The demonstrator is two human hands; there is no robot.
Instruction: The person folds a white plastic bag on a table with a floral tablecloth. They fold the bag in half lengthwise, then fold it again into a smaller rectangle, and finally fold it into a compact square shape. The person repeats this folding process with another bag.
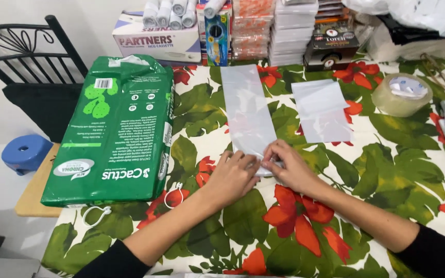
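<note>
My left hand (233, 175) and right hand (289, 167) pinch the near end of a long clear plastic bag (245, 110) lying on the floral tablecloth (387, 170); a green pack (119, 128) sits left, a smaller clear bag (321, 110) and tape roll (401, 93) right

Home packing table, floral tablecloth (387, 170), stacked boxes (289, 31) (against the wall), tape roll (401, 94), iron chair (32, 51)
</note>
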